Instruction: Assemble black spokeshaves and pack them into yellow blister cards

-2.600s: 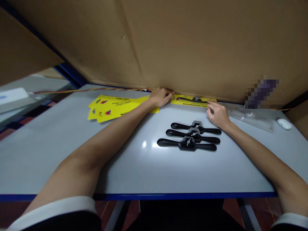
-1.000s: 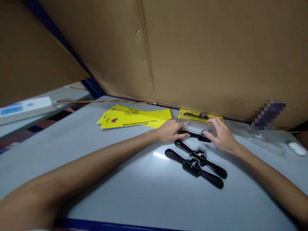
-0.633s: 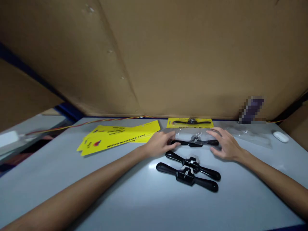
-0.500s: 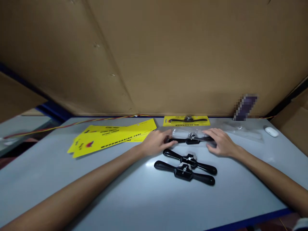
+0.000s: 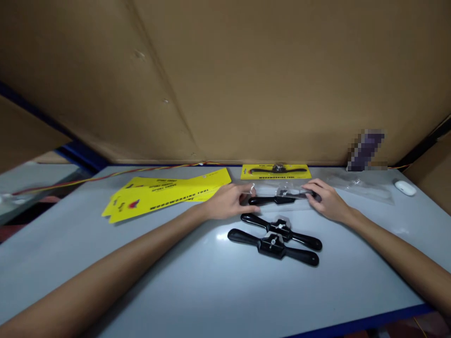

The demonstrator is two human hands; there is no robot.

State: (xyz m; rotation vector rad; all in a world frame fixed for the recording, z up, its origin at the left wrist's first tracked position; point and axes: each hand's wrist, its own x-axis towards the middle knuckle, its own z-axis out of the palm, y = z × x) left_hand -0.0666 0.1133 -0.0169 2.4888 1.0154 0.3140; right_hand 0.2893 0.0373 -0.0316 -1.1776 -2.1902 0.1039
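A black spokeshave (image 5: pixel 262 201) lies at the middle of the table, partly inside or under a clear plastic blister cover (image 5: pixel 269 190). My left hand (image 5: pixel 229 202) grips the left end of this cover, thumb at the front and fingers behind. At the other end, my right hand (image 5: pixel 327 199) is closed with its fingertips on the cover, beside the spokeshave's right handle; those fingers hide part of it. Nearer to me rest two more spokeshaves, one behind (image 5: pixel 255 219) and one in front (image 5: pixel 271 246), close together and slanting down to the right.
Several yellow printed cards (image 5: pixel 169 199) lie fanned out on the left. A spokeshave on a yellow card (image 5: pixel 275 172) is at the back. Clear plastic covers (image 5: pixel 366 188) lie at right, near a white rounded case (image 5: pixel 405 188). A cardboard wall (image 5: pixel 246 84) closes off the back.
The right hand's fingers have drawn closer together on the cover's right end. The plastic cover has shifted over the spokeshave, hiding more of its middle. The view has tilted slightly.
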